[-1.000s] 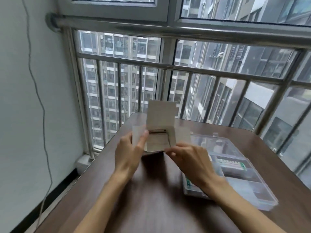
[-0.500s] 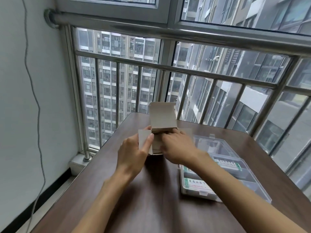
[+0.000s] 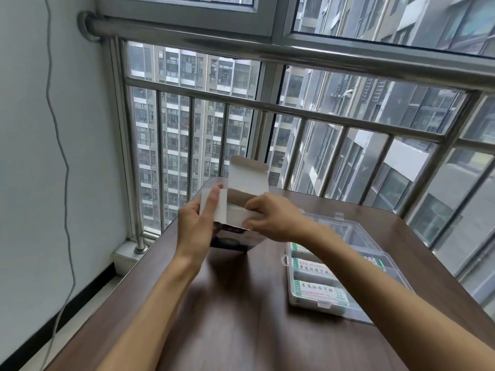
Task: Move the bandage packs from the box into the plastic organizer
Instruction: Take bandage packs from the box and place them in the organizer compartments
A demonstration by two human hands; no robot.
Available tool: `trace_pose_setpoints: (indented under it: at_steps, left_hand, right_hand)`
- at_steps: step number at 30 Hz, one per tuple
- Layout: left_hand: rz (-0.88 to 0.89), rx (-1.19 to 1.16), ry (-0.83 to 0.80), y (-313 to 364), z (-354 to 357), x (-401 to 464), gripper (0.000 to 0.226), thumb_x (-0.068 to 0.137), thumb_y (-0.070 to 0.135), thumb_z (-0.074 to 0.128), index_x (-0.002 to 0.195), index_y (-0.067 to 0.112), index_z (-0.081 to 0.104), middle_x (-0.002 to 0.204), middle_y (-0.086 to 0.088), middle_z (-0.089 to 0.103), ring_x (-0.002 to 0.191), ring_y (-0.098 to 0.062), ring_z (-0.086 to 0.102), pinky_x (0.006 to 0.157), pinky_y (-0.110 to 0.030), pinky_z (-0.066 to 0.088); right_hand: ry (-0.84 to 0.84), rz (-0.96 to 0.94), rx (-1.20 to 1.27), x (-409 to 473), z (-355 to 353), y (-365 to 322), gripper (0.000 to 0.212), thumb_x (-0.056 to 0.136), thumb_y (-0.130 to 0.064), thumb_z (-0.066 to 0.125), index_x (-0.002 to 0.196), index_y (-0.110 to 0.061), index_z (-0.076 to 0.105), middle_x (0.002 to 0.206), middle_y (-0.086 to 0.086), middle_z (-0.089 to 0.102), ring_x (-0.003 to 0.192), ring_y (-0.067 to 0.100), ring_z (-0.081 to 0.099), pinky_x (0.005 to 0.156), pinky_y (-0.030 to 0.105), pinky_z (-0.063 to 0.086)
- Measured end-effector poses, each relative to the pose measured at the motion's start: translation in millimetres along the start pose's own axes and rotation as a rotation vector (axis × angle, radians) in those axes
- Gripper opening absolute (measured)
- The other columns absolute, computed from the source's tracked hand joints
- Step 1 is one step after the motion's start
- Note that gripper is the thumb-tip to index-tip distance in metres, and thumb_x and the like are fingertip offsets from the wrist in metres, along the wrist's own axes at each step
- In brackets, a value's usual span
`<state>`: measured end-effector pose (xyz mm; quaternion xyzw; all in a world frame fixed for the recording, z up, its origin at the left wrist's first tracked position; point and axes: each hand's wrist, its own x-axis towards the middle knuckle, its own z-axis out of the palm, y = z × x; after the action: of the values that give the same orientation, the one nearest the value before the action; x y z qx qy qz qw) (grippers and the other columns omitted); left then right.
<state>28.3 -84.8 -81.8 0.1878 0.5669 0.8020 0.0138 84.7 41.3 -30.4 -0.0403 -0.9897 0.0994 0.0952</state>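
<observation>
The left hand grips the small open cardboard box, keeping it steady, so the right hand can pinch a white bandage pack out for the clear plastic organizer on the right.

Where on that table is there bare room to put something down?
The wide dark table top between the forearms, nearer than the box, lies bare, as does the strip beyond the plastic organizer. It is crowded where the left hand and right hand hold the box.

One open box, one plastic organizer, two labelled bandage packs, two hands
</observation>
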Motion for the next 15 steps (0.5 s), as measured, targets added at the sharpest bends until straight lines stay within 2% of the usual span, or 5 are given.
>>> trace_pose_setpoints:
  at_steps: [3, 7, 9, 12, 15]
  left_hand:
    - [-0.064, -0.018, 0.029, -0.6, -5.0, 2.1, 0.023, 0.098, 0.029, 0.049, 0.089, 0.020, 0.068, 0.052, 0.010, 0.060, 0.046, 0.000, 0.053, 0.041, -0.012, 0.039]
    - [-0.157, -0.023, 0.048, -8.9, -8.5, 7.6, 0.030, 0.097, 0.036, 0.049, 0.099, 0.014, 0.069, 0.081, -0.007, 0.067, 0.070, -0.016, 0.062, 0.051, -0.021, 0.050]
    - [-0.187, -0.003, 0.023, -8.6, -10.2, 8.8, 0.029, 0.097, 0.036, 0.049, 0.106, 0.014, 0.066, 0.087, -0.002, 0.068, 0.070, -0.009, 0.063, 0.049, -0.015, 0.049]
    - [-0.182, 0.127, 0.060, -10.6, -14.9, 12.4, 0.037, 0.093, 0.039, 0.054, 0.121, 0.015, 0.055, 0.101, 0.001, 0.065, 0.078, -0.004, 0.060, 0.057, -0.018, 0.051]
    - [0.029, 0.395, 0.252, -9.0, -17.4, 14.1, 0.059, 0.088, 0.051, 0.054, 0.132, 0.013, 0.043, 0.117, -0.002, 0.057, 0.085, -0.007, 0.054, 0.073, -0.026, 0.048]
  right_hand:
    - [0.169, -0.017, 0.116, -1.8, 2.1, 1.1, 0.016, 0.083, -0.016, 0.057, 0.073, -0.005, 0.064, 0.072, 0.010, 0.065, 0.069, 0.027, 0.060, 0.061, 0.042, 0.047]
    - [0.271, 0.014, 0.300, -0.3, 1.1, 7.5, 0.015, 0.084, -0.011, 0.056, 0.080, -0.003, 0.068, 0.077, 0.010, 0.068, 0.065, 0.024, 0.062, 0.064, 0.048, 0.054]
    - [0.220, 0.079, 0.517, -1.0, -6.0, 9.2, 0.012, 0.087, -0.007, 0.057, 0.092, -0.003, 0.067, 0.082, 0.010, 0.069, 0.064, 0.016, 0.061, 0.064, 0.037, 0.056]
    - [0.048, 0.216, 0.857, -7.2, -15.3, 15.6, 0.017, 0.091, -0.008, 0.056, 0.107, -0.004, 0.060, 0.086, 0.006, 0.065, 0.064, 0.009, 0.052, 0.058, 0.018, 0.041]
    - [-0.081, 0.252, 1.153, -23.5, -19.9, 24.3, 0.021, 0.094, -0.009, 0.051, 0.114, -0.006, 0.055, 0.083, 0.002, 0.065, 0.061, 0.008, 0.049, 0.053, 0.015, 0.037]
